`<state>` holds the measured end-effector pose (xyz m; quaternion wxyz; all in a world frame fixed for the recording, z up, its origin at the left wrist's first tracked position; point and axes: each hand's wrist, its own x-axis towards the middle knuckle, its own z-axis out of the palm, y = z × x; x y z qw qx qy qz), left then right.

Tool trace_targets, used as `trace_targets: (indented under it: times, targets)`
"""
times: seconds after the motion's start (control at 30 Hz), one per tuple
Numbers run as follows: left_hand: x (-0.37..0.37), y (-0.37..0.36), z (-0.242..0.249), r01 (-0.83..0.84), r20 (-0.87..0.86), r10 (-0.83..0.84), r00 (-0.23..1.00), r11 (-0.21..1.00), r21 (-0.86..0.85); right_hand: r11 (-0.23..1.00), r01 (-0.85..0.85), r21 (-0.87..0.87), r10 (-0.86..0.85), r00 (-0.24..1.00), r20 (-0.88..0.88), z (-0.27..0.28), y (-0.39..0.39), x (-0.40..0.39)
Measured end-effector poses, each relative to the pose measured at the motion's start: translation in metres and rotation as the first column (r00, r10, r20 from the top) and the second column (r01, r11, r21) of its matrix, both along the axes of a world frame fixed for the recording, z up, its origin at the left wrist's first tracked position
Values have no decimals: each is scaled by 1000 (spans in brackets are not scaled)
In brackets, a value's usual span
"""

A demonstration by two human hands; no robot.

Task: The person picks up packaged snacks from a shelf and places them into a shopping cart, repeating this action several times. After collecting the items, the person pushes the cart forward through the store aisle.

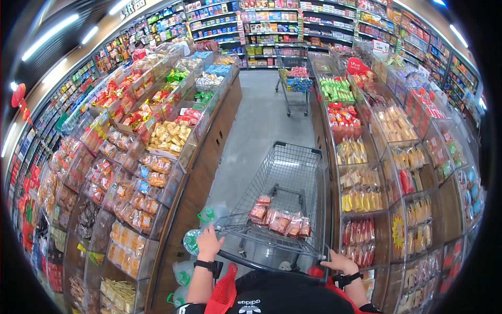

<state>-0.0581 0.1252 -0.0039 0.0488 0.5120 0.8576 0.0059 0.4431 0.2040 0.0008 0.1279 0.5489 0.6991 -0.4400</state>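
A wire shopping cart (293, 162) stands in front of me, with several pink-and-red packets (282, 222) in its basket. My left hand (209, 244) is beside the left end of the dark cart handle (251, 263), its fingers apart, next to large clear bottles (192, 240) with green carry rings. Whether it touches a bottle is unclear. At the handle's right end, my right hand (341, 262) has its fingers wrapped round the bar. Both wrists wear black bands.
Clear bins of packaged snacks line the left side (167, 137) and right side (361, 186) of the aisle. Farther up, a second cart (295, 83) holding colourful packets stands near the right bins. Stocked shelves (269, 29) cross the far end. Grey floor (251, 120) runs between.
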Motion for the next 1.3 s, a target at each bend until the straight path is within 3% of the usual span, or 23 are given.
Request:
trace_targets:
  times: [0.03,0.13,0.23,0.5,0.73,0.83,1.0,1.07,1.17,1.3]
  targets:
    - [0,6,4,-61,81,67,994,995,-73,1000,13,3,-13,1000,8,6,-6,-7]
    - [-12,20,-4,-120,99,133,986,985,-124,997,47,60,-51,996,70,-25,-9,-8]
    - [-17,22,-3,-58,71,69,995,989,-139,993,83,80,-90,992,87,-21,-9,-9]
    - [0,5,-7,-103,40,106,994,991,-86,976,155,153,-162,986,38,-36,-22,1]
    - [21,-16,-6,-106,59,112,992,989,-106,977,116,177,-131,989,73,-56,-27,24]
    - [28,-29,-10,-92,69,98,993,993,-77,981,88,171,-116,981,159,-44,-27,24]
    - [36,-40,-12,-84,115,90,989,995,-55,946,58,318,-128,971,204,-14,-39,45]
    - [42,-44,-3,-69,119,77,990,995,-69,924,130,359,-227,943,243,37,-53,30]
    - [42,-50,-8,-59,179,66,982,997,-44,771,180,611,-256,966,38,69,-80,12]
    - [44,-56,-6,-8,237,25,971,997,-74,793,194,577,-156,981,-116,58,-105,-22]
